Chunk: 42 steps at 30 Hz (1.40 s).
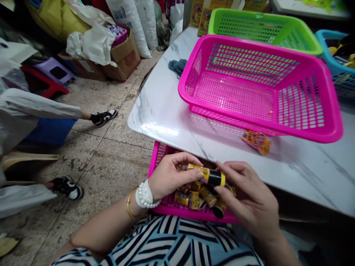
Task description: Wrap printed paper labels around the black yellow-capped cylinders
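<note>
Your left hand (169, 175) and right hand (251, 194) pinched the tube (213, 178) at opposite ends, likely for steadiness. The basket (191, 214) sat beneath, probably against drops.

head view | from wearer's head | faces forward-down | left hand (171, 174) near, 6 o'clock | right hand (251, 195) near, 4 o'clock | floor (122, 147) farther, 9 o'clock

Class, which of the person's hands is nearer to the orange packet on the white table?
The right hand is nearer, just below the orange packet in the picture. The left hand is farther off, below and well to the packet's left.
</note>
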Tool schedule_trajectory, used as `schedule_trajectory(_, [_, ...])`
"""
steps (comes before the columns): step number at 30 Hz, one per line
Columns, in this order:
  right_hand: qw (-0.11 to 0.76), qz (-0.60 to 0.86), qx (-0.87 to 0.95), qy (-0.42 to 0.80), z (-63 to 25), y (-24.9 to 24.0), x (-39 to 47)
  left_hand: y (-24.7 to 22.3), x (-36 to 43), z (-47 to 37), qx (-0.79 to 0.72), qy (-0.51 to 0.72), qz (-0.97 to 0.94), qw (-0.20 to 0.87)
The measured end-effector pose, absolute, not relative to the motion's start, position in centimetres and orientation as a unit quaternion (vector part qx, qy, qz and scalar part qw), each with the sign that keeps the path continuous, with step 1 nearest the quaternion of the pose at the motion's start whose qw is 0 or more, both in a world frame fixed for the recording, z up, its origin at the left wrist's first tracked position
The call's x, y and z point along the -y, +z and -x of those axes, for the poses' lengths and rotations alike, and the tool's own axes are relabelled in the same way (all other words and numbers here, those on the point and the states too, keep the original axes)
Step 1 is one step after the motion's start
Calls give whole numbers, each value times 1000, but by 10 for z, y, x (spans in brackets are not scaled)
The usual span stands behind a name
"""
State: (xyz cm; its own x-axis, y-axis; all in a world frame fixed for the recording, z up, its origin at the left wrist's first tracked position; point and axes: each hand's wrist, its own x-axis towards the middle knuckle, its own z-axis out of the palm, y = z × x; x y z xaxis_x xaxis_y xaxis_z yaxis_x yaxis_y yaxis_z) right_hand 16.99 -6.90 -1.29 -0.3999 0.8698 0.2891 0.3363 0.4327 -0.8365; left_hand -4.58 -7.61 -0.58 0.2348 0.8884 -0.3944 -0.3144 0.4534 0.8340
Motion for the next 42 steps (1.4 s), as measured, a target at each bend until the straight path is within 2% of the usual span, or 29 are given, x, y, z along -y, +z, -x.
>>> schedule_trajectory(3, [394,440,721,362,-172,-23,79,-10,77,38,-497,424,-334,680])
schedule_trajectory(6, [410,435,737,314,-173,-27,82,-15,77,32,-509,420,-361,659])
schedule_trajectory(14, [436,385,763,281,-179,-26,76,-24,81,37,-438,377,-329,747])
schedule_trajectory(20, [447,386,760,269,-174,-31,79,-27,86,23,-436,449,-445,640])
schedule_trajectory(25, [436,356,793,233,-176,-34,84,-34,90,26,-439,419,-430,668])
schedule_trajectory(28, [438,362,790,233,-176,-41,87,-35,91,26,-471,414,-482,612])
schedule_trajectory(32, [457,398,735,305,-170,-51,92,-41,91,20,-473,402,-616,484])
schedule_trajectory(35, [473,432,693,332,-165,-55,95,-46,89,19,-464,383,-661,449])
schedule_trajectory(38, [481,436,685,329,-168,-56,97,-45,89,22,-480,364,-637,481])
schedule_trajectory(42, [502,421,690,309,-173,-55,96,-36,95,29,-469,344,-566,584])
